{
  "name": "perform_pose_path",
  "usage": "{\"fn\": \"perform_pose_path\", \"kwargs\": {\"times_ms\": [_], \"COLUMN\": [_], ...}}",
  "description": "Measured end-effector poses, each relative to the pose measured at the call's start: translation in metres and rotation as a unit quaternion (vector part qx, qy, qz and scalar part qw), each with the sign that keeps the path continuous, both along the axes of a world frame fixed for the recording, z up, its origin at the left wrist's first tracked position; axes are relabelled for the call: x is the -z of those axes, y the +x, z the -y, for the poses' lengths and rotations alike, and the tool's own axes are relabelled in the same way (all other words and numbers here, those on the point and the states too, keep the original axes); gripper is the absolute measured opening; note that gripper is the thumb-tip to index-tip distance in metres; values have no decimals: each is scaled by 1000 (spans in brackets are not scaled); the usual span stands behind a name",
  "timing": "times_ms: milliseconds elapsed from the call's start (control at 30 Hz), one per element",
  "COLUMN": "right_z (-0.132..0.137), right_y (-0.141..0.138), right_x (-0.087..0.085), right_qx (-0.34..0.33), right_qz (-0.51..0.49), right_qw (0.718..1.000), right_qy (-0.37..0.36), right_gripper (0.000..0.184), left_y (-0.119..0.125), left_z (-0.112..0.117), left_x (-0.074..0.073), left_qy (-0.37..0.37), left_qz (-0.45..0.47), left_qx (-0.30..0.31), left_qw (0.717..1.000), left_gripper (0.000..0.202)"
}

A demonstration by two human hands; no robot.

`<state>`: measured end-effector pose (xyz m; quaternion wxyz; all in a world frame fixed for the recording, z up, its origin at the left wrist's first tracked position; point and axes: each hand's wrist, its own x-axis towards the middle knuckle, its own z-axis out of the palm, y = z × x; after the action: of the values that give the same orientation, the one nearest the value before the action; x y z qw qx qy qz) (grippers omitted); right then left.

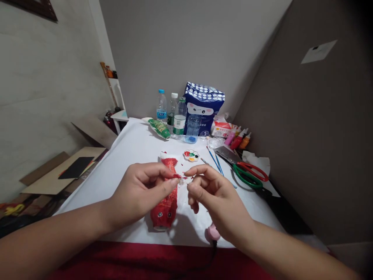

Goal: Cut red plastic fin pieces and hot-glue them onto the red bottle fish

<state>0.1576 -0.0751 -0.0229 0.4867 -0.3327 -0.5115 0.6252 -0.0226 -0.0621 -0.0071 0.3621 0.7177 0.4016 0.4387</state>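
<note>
Between the thumb and index finger of my left hand (142, 189) is a small red piece (176, 176). A bit of clear material shows just beneath those fingertips; what it is I cannot make out. My right hand (214, 190) is close by on the right, with thumb and index finger apart and the other fingers curled. Nothing shows in its grip. Under my left hand lies a red-painted fish made from a bottle (164, 212), its two eyes toward me and its tail pointing away. My left hand hides part of its body.
Beyond my hands are a paint palette (191, 155), thin blue paintbrushes (217, 161) and large scissors (247, 175). Several plastic bottles (179, 118), a green painted piece (159, 128) and a blue bag (204, 103) stand behind. A pink corded object (213, 232) lies near the front edge.
</note>
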Motion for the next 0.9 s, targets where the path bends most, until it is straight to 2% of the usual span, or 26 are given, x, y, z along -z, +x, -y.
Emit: {"fn": "perform_pose_path", "kwargs": {"times_ms": [133,267,467,600,700,800,900], "right_z": [0,-1,-4,-22,-43,-65,-83], "right_y": [-9,-16,-16,-4,12,28,35], "right_x": [5,10,9,3,1,5,14], "right_qx": [2,16,28,26,30,31,5], "right_qz": [-66,-130,-159,-125,-84,-30,38], "right_qw": [997,987,983,990,993,996,995], "right_qy": [-51,-94,-86,-64,-72,-79,-96], "right_gripper": [26,19,14,13,16,19,19], "left_y": [2,2,4,-1,-14,-29,-39], "left_z": [2,3,1,-5,-8,-10,-11], "left_x": [-1,0,2,-2,-3,5,21], "left_qy": [17,54,81,96,140,193,220], "left_qz": [-3,-24,-37,-80,-135,-176,-223], "left_qx": [-8,-25,-37,-56,-96,-135,-147], "left_qw": [1000,998,995,991,976,956,938], "left_gripper": [16,17,14,13,16,14,13]}}
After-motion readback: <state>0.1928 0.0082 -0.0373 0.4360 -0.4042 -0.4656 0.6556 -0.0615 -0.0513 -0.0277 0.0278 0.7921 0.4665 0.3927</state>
